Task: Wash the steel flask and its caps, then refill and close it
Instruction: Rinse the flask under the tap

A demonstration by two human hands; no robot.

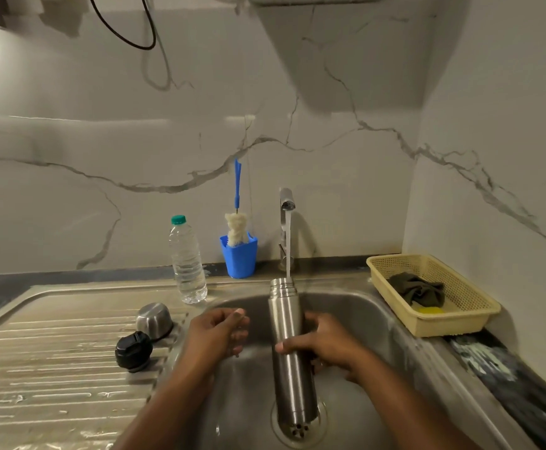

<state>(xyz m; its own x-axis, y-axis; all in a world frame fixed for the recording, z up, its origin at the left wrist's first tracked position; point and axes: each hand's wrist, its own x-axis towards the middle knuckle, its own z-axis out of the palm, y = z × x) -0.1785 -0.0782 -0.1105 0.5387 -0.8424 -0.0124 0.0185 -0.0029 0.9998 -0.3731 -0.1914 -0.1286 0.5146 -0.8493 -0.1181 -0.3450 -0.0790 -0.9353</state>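
flask upright in sink over drain, mouth under tap stream | R hand wrapped round its middle | L hand loose-curled, holds nothing | blue cup: brush | basket: dark cloth

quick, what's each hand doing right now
Left hand: fingers loosely curled, holding nothing.
Right hand: gripping the steel flask, which stands under the running tap.
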